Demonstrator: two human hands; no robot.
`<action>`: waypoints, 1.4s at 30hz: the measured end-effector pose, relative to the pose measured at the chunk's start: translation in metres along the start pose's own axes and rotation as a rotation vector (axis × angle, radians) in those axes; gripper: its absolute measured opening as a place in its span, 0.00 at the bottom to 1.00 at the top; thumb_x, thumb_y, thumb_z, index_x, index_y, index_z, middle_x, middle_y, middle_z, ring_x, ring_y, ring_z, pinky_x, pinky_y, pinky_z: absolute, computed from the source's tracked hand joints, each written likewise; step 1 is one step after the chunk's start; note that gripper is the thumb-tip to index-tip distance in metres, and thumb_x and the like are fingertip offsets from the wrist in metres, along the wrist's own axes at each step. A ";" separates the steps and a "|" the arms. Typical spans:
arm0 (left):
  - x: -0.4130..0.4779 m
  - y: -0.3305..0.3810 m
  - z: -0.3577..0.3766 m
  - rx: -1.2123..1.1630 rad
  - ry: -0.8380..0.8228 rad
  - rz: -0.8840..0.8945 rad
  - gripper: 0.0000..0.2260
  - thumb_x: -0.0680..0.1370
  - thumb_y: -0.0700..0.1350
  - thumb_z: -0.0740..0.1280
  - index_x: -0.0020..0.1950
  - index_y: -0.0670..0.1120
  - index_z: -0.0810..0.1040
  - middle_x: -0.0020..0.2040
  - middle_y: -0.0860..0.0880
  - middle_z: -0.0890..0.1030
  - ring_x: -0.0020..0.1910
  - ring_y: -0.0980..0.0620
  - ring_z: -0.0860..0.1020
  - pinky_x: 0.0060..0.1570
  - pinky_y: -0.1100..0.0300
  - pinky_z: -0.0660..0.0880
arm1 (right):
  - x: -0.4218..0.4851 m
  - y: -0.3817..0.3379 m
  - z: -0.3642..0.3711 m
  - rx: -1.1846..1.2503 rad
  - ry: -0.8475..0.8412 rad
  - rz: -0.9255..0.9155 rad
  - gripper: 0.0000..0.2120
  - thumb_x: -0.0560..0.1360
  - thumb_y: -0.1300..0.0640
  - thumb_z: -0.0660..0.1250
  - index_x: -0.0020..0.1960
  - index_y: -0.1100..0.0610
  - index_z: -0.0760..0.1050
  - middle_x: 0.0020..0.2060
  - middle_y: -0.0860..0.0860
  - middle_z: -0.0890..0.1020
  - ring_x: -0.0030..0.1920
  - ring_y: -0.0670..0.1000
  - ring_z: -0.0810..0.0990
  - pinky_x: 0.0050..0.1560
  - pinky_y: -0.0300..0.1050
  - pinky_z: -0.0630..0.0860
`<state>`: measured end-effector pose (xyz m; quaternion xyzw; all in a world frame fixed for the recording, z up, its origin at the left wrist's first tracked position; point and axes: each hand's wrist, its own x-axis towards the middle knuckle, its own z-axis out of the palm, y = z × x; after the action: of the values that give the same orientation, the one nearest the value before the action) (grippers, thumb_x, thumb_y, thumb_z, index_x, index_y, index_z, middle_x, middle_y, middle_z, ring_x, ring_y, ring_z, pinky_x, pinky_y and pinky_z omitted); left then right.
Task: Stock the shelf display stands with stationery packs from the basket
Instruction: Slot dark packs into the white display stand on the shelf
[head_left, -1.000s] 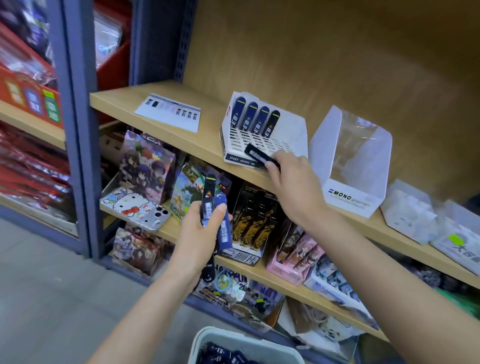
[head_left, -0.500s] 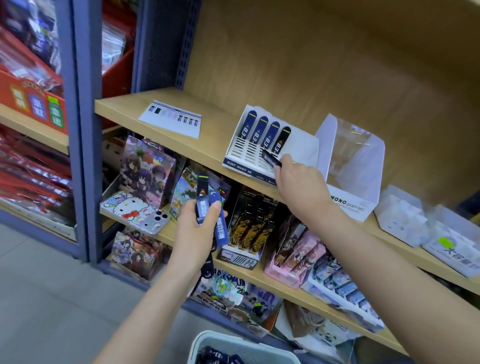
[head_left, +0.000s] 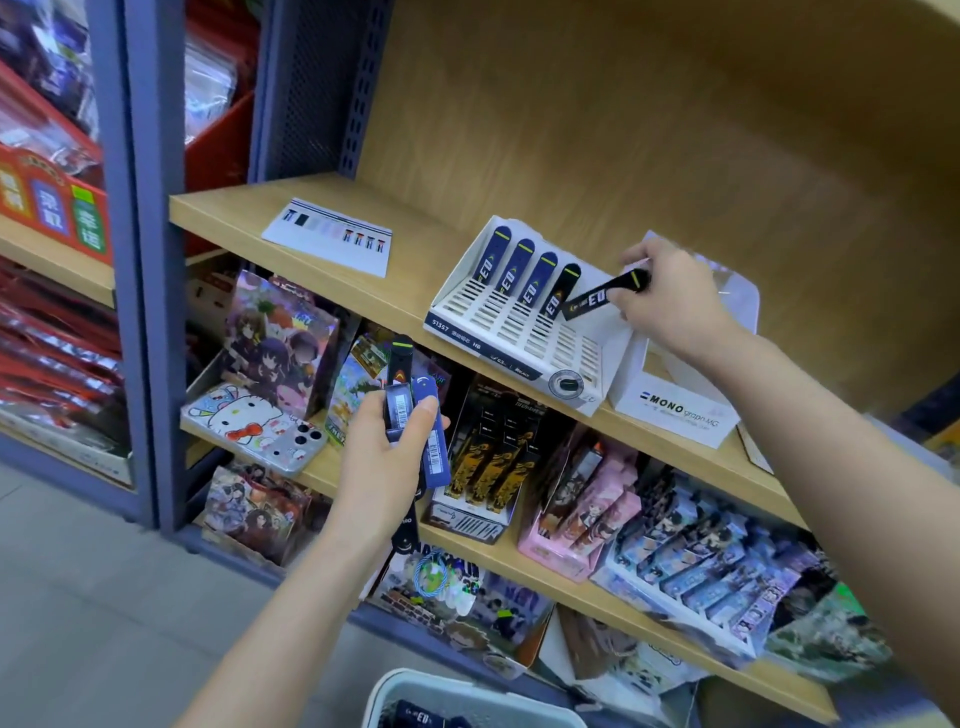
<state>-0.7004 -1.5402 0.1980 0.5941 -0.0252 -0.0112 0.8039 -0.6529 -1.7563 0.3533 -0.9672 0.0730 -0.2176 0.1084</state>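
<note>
A white slotted display stand (head_left: 524, 332) sits on the upper wooden shelf (head_left: 363, 291); several dark blue and black slim packs (head_left: 524, 278) stand in its back row. My right hand (head_left: 667, 296) pinches one black pack (head_left: 597, 299) by its top end, holding it slanted just above the stand's right columns. My left hand (head_left: 382, 452) grips a bundle of several similar packs (head_left: 415, 415) in front of the lower shelf. The white basket (head_left: 467, 701) at the bottom edge holds more packs.
A printed card (head_left: 330, 241) lies left of the stand. A white MONO display box (head_left: 680, 400) stands right of it, behind my right hand. Lower shelves are packed with card boxes, a phone case (head_left: 254, 423) and pink boxes (head_left: 587, 514). Blue shelf uprights stand at left.
My right hand has lifted the black pack up and to the right, from the stand's front toward its back right. My left hand keeps its bundle in about the same place.
</note>
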 end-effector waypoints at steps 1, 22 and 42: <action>0.001 -0.001 0.001 0.005 -0.002 0.002 0.02 0.81 0.46 0.62 0.49 0.50 0.73 0.45 0.51 0.81 0.33 0.67 0.77 0.29 0.73 0.72 | 0.001 0.002 0.000 -0.003 0.007 0.005 0.09 0.75 0.61 0.66 0.53 0.54 0.72 0.47 0.58 0.80 0.47 0.56 0.79 0.42 0.41 0.70; 0.001 -0.012 0.014 0.004 -0.037 -0.025 0.02 0.80 0.46 0.62 0.49 0.50 0.73 0.45 0.50 0.82 0.35 0.66 0.78 0.34 0.71 0.75 | 0.024 0.004 0.019 0.010 -0.070 -0.079 0.06 0.75 0.67 0.66 0.51 0.62 0.74 0.41 0.57 0.78 0.31 0.42 0.76 0.34 0.28 0.70; 0.001 -0.018 0.013 0.036 -0.029 -0.033 0.02 0.80 0.48 0.62 0.49 0.51 0.73 0.47 0.48 0.82 0.35 0.65 0.78 0.33 0.73 0.73 | 0.032 0.006 0.021 0.139 -0.071 -0.069 0.04 0.74 0.68 0.68 0.46 0.62 0.75 0.41 0.56 0.77 0.36 0.45 0.74 0.50 0.45 0.75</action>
<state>-0.7003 -1.5582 0.1847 0.6084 -0.0273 -0.0327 0.7925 -0.6158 -1.7641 0.3465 -0.9664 0.0204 -0.1914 0.1704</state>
